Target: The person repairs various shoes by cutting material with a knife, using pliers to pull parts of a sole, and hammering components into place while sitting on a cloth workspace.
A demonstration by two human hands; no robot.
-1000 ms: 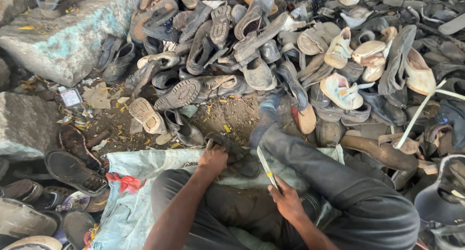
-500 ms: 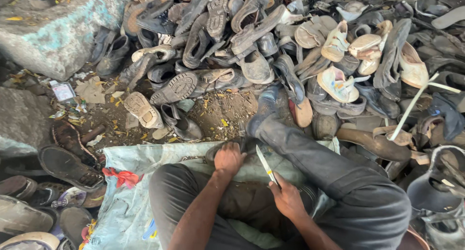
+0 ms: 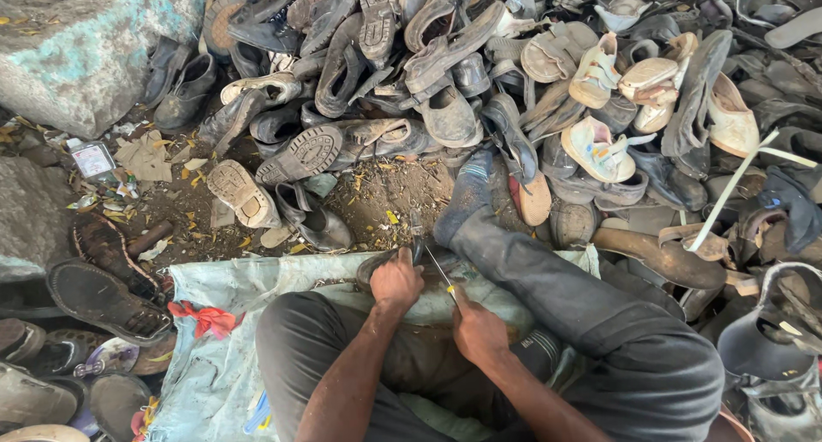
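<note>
Down at six o'clock, nearest the camera, the person sits on the ground with knees spread, dark trousers filling the lower frame. Between the knees the left hand [image 3: 396, 279] is curled shut over a dark shoe sole [image 3: 381, 266], pinning it against the pale woven sack [image 3: 223, 279] spread under the legs. Just to its right, the right hand [image 3: 479, 329] is clenched round the handle of a thin blade [image 3: 437, 266], whose tip points toward eleven o'clock and meets the sole beside the left hand (whether the edge has bitten in cannot be told from this angle).

The step in hand looks like cutting or prying at the sole. Judging by the grip, the next move would call for a steady hold from the left hand and a controlled push of the blade away from its fingers, which lie close to the edge.

At twelve o'clock from the hands, the right leg stretches out, its socked foot [image 3: 467, 198] resting on bare dirt littered with scraps. A red rag [image 3: 204, 319] lies on the sack at nine o'clock. Beyond, from ten to three o'clock, a deep heap of worn shoes [image 3: 445, 74] covers the ground, and a rough stone block [image 3: 77, 48] sits at the far ten o'clock corner.
</note>
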